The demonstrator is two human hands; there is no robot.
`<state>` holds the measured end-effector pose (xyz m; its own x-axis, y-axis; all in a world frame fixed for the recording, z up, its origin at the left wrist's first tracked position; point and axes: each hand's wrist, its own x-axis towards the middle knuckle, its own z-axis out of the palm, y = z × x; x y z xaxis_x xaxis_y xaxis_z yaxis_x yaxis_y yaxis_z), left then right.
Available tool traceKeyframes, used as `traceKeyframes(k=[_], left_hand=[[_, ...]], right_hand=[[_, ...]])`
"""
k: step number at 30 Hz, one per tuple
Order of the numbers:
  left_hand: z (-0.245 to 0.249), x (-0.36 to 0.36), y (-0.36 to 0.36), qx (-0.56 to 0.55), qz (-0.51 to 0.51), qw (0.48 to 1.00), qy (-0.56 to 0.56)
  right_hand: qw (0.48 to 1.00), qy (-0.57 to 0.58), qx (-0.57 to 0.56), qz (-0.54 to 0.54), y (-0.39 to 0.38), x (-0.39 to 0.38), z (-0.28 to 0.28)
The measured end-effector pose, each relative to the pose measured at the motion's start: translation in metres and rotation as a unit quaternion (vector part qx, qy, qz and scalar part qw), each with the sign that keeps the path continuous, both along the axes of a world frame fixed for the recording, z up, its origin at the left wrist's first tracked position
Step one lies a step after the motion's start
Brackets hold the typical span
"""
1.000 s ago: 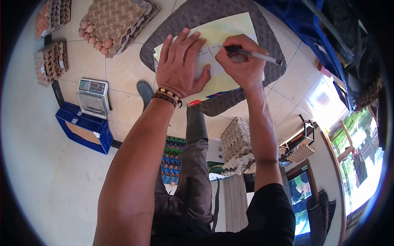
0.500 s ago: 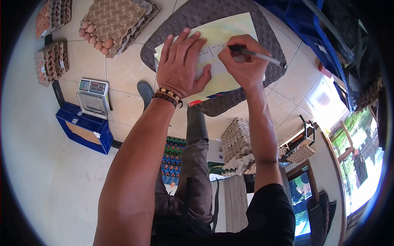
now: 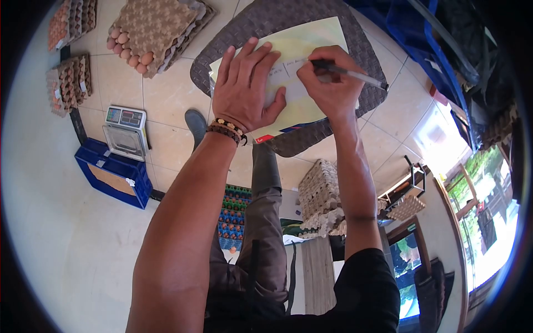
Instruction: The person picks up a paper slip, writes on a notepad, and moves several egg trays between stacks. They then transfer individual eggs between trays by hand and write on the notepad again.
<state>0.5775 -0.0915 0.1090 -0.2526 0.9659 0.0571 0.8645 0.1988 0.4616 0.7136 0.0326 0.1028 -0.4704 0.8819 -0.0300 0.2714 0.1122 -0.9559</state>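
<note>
Under both my hands lies a yellowish sheet of paper (image 3: 302,41) with a few handwritten words, on a dark woven-textured stool top (image 3: 214,53). My left hand (image 3: 247,89) rests flat on the left part of the sheet, fingers spread, a beaded bracelet at its wrist. In a writing grip, my right hand (image 3: 333,83) holds a ballpoint pen (image 3: 355,74), its clear barrel slanting out to the right. The pen's tip is near the end of the upper line of writing; my fingers partly hide it. A red and blue printed edge shows along the paper's bottom.
Brown eggs (image 3: 126,53) sit beside stacked egg trays (image 3: 152,28) at upper left. A digital scale (image 3: 126,117) and a blue crate (image 3: 114,175) stand at left. More stacked trays (image 3: 321,186) are below the stool; blue crates (image 3: 413,39) line the upper right.
My right hand and the pen have shifted slightly to the right, and a little more handwriting shows on the line. My left hand stays in place.
</note>
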Motion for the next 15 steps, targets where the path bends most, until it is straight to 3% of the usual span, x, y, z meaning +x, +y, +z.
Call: traceKeyframes(k=[6, 12, 15], left_hand=[[0.000, 0.000, 0.001, 0.003, 0.001, 1.000, -0.001], [0.000, 0.000, 0.001, 0.006, 0.001, 1.000, -0.003], [-0.001, -0.001, 0.001, 0.011, 0.003, 1.000, -0.003]], right_hand=[[0.999, -0.009, 0.018, 0.029, 0.002, 0.001, 0.003], [0.997, 0.059, -0.029, -0.042, 0.002, -0.001, 0.007], [0.991, 0.031, -0.088, -0.097, 0.004, 0.000, 0.021]])
